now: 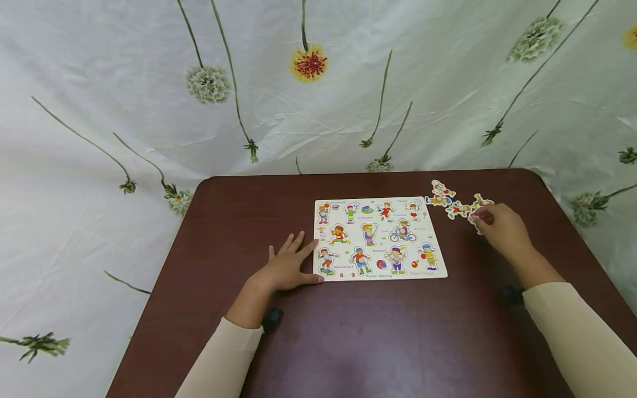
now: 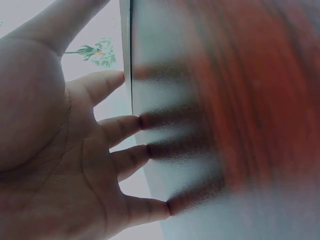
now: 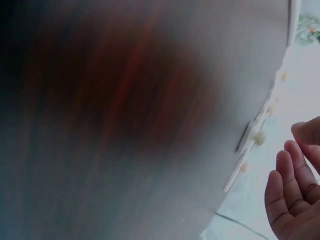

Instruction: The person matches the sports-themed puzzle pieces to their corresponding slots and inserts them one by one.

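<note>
A white puzzle board [image 1: 355, 270] printed with children at sports lies on the dark table. My left hand [image 1: 286, 268] is spread at its left edge, with the thumb at the near corner and the index finger touching the side. In the left wrist view its palm and straight fingers [image 2: 112, 129] show, the fingertips against the tabletop. At the board's right lies a group of cut-out figure puzzle pieces [image 1: 459, 209]. My right hand [image 1: 505, 229] is over the nearest ones. In the right wrist view its thumb and fingers [image 3: 293, 175] come close together, with no piece visible between them.
The brown table [image 1: 239, 221] has rounded far corners. Behind it hangs a white cloth [image 1: 338, 121] with a flower print. Small knobs [image 3: 258, 138] stick up from the puzzle pieces, blurred in the right wrist view.
</note>
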Available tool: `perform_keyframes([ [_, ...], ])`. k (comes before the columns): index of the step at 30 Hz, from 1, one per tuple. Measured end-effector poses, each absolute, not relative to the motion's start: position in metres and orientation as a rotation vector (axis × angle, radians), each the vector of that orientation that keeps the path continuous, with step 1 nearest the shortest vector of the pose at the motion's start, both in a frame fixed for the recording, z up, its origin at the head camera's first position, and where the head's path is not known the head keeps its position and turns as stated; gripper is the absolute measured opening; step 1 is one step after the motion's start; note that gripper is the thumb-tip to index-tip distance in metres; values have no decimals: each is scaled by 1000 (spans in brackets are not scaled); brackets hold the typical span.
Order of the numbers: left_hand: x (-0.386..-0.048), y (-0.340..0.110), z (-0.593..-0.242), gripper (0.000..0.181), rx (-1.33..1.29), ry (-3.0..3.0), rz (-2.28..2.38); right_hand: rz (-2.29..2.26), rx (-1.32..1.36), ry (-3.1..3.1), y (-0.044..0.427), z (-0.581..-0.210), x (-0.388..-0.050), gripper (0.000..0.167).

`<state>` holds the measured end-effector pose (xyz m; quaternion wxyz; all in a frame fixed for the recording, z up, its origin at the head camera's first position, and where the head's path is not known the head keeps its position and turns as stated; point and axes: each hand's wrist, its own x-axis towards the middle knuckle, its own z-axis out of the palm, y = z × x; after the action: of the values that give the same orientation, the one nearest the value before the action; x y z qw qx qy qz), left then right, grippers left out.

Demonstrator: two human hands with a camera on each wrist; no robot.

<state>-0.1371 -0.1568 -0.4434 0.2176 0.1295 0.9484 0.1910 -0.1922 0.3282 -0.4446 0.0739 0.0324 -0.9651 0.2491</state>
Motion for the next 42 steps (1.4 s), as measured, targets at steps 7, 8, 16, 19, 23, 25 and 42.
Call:
perform_keyframes([
  [7,-136,-157,-441,92,355,2621,539,644,129,-3073,338,-447,-199,24],
  [8,-136,-157,-442,92,356,2622,535,647,126,-3086,339,-447,-200,25],
  [16,-137,-157,-443,92,355,2613,543,606,97,-3165,341,-445,-208,26],
  [19,-136,-157,-443,92,353,2610,544,599,98,-3181,341,-444,-209,26],
  [23,-136,-157,-443,92,349,2612,545,613,94,-3172,342,-444,-209,26],
  [25,-136,-157,-442,92,345,2611,543,625,94,-3156,341,-443,-209,27],
  [42,-137,-157,-443,92,348,2617,535,756,137,-3046,303,-430,-206,25],
])
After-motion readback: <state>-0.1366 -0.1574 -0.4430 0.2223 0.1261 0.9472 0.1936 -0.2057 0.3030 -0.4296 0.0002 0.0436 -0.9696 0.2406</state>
